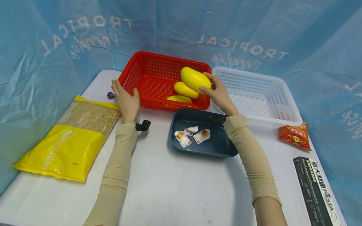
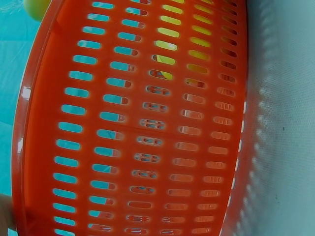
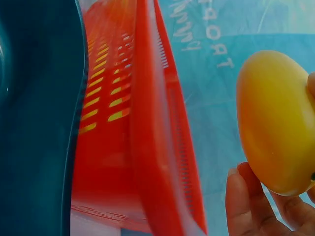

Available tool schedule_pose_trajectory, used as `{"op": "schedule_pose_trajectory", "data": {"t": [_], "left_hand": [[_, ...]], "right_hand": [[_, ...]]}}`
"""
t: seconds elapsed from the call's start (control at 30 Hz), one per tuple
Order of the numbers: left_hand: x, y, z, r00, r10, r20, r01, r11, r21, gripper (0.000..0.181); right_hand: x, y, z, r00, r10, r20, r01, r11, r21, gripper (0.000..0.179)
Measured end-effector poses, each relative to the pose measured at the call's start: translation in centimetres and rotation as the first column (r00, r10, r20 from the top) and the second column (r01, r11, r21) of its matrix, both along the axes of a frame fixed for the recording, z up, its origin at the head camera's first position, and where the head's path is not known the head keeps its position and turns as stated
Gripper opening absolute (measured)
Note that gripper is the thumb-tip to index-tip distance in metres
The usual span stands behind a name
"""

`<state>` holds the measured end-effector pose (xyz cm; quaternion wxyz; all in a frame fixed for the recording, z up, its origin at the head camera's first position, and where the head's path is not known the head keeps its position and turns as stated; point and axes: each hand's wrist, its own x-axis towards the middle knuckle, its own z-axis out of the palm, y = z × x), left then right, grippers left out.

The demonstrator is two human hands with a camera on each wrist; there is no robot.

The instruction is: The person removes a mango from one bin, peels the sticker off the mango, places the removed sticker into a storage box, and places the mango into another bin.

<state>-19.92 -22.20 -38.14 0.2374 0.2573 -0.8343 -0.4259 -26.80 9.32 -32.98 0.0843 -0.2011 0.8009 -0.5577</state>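
Observation:
A yellow mango (image 1: 195,79) with a greenish end is held by my right hand (image 1: 219,92), thumb and fingers around its right end. It is raised over the right part of the red basket (image 1: 152,103). Below it, inside that basket, lie a second mango (image 1: 185,90) and another yellow piece (image 1: 179,99), partly hidden by the front wall. My left hand (image 1: 128,102) rests at the basket's left front corner, fingers extended along the outside and thumb by the rim. In the right wrist view the held mango (image 3: 275,123) sits above the fingertips (image 3: 238,191).
A dark blue tray (image 1: 203,152) with several stickers stands before the red basket. Right of it is a white basket (image 1: 287,94). A yellow pasta bag (image 1: 65,141) lies left, an orange snack packet (image 1: 295,136) and a black pasta box (image 1: 315,191) right. A small purple item (image 1: 111,95) lies near my left hand.

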Motion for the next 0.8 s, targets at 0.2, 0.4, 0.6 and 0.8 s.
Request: {"op": "schedule_pose_trajectory", "data": {"t": [0.2,0.4,0.6,0.8], "left_hand": [[0.0,0.0,-0.1,1.0,0.003,-0.012,-0.003,1.0,-0.008,0.075],[0.1,0.1,-0.1,1.0,0.001,-0.015,-0.001,1.0,-0.004,0.075],[0.1,0.1,0.0,1.0,0.002,-0.011,-0.002,1.0,-0.008,0.074],[0.0,0.0,-0.2,1.0,0.002,-0.016,-0.002,1.0,-0.012,0.074]], "right_hand": [[-1.2,-0.8,-0.7,0.999,-0.036,0.021,0.036,0.999,0.011,0.067],[-2.6,-1.4,-1.1,0.996,-0.078,0.037,0.075,0.995,0.068,0.07],[-4.0,-1.7,-0.2,0.996,-0.071,0.059,0.063,0.991,0.116,0.071],[-5.2,-1.8,1.2,0.997,-0.062,0.05,0.054,0.986,0.16,0.07]]}}
